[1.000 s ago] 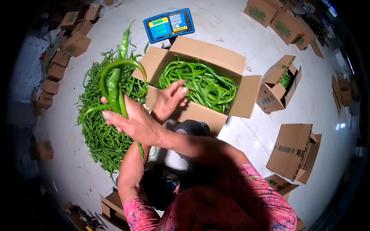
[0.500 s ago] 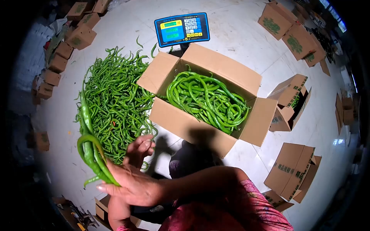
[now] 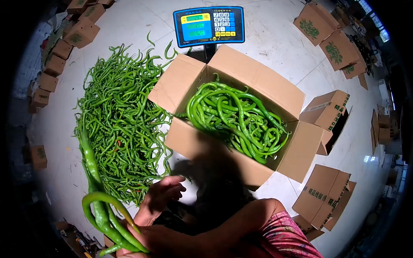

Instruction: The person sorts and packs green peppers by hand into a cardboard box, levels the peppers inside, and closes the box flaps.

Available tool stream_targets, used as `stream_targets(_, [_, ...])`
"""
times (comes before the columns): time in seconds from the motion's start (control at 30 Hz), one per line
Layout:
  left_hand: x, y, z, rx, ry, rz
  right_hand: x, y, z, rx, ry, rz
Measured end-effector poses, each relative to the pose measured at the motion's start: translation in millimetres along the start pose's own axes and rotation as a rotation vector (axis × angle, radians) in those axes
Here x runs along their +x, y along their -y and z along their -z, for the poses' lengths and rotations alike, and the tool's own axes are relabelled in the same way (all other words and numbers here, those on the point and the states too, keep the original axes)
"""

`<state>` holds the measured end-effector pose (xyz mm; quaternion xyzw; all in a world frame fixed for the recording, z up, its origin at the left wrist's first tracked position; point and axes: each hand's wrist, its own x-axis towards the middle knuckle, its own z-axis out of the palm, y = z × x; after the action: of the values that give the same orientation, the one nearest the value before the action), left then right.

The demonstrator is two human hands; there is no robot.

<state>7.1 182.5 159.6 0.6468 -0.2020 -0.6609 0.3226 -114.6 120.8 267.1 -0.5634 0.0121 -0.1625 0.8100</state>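
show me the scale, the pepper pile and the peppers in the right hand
Scale (image 3: pixel 209 27), head view: its display panel.
Pepper pile (image 3: pixel 122 122), head view: its middle.
Held peppers (image 3: pixel 100 213), head view: one pepper's side.

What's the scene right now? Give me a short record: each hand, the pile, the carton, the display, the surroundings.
Right hand: gripping a few long green peppers
Left hand: no pepper visible in it, near the pile
Pile: many loose green peppers on the floor, left of the open carton
Open carton: long green peppers inside, some curved in loops
Digital display: lit, beyond the open carton
Other cartons: along both sides of the floor
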Motion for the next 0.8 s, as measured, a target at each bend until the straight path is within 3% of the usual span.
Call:
stream_targets(0.1, [1,5,1,-0.036,0.012,0.021,4,-49,-17,-0.109,-0.328,0.715])
stream_targets(0.17, [1,3,2,-0.034,0.032,0.027,-11,-44,-9,0.227,-0.081,0.278])
stream_targets(0.23, [-1,-1,2,-0.014,0.065,0.020,-9,-41,-9,0.188,-0.141,0.253])
stream_targets(0.3, [-1,-3,2,-0.005,0.070,-0.006,-5,-45,-16,0.228,-0.292,0.366])
stream_targets(0.37, [-5,-6,5,0.000,0.090,-0.095,-3,-30,-4,0.201,-0.185,0.181])
stream_targets(0.4, [-10,-9,6,-0.010,0.096,-0.276,-1,-22,3,0.191,-0.129,0.088])
stream_targets(0.47, [-17,-6,10,0.103,0.019,-0.495,6,-13,10,0.698,-0.249,-0.206])
stream_targets(0.53, [-21,2,18,0.211,-0.092,-0.580,12,-8,8,1.204,-0.338,-0.564])
stream_targets(0.6, [-15,4,32,0.140,-0.117,-0.527,7,-20,6,0.743,-0.319,-0.511])
stream_targets(0.63, [-13,6,32,-0.486,-0.030,-0.282,-1,-35,12,0.390,-0.251,-0.360])
stream_targets(0.67, [-25,6,29,-0.544,-0.088,-0.405,-9,-51,18,0.030,-0.241,-0.214])
stream_targets(0.73, [-40,1,23,-0.673,-0.115,-0.521,-12,-64,37,-0.053,-0.267,-0.205])
stream_targets(0.8, [-49,-14,13,-0.658,-0.014,-0.606,16,-10,38,-0.294,-0.445,-0.086])
